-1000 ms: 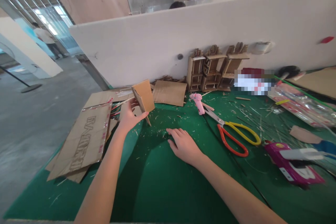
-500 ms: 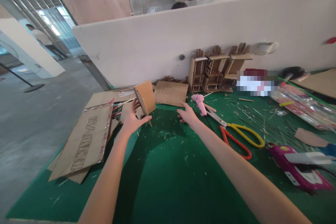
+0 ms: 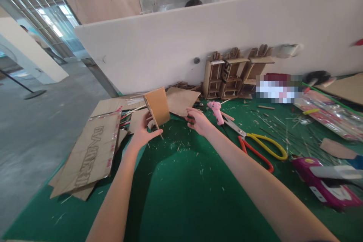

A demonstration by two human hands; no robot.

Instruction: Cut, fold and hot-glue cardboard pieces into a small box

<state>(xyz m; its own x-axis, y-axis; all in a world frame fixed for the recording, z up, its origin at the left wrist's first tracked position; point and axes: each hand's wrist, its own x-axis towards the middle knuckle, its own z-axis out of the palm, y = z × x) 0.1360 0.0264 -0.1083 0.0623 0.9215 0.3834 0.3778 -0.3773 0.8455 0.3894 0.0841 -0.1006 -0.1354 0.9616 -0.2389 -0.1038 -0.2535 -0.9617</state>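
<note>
My left hand [image 3: 143, 128] grips a folded or joined cardboard piece [image 3: 159, 106], its thumb along the lower edge and its fingers behind. That piece stands tilted just above the table, one broad panel facing right. At its right, my right hand [image 3: 197, 121] has its fingers curled at the near right edge of a flat cardboard sheet [image 3: 180, 100]; the exact hold of the fingertips is partly hidden. A pink glue gun [image 3: 216, 111] lies right of this hand. Beside it are large scissors [image 3: 241, 133] with one yellow and one red handle.
Stacked cardboard [image 3: 90, 147] covers the green table's [image 3: 181, 196] left side. Three small cardboard shelf units [image 3: 234, 79] stand against a white partition [image 3: 159, 49]. A magenta tool [image 3: 323, 181] and thin sticks lie at right. One person [image 3: 42, 43] is far left; another's head shows behind the partition.
My right hand has moved left onto the cardboard sheet, whose near right edge has swung leftward. The piece in my left hand has turned so its broad panel shows more.
</note>
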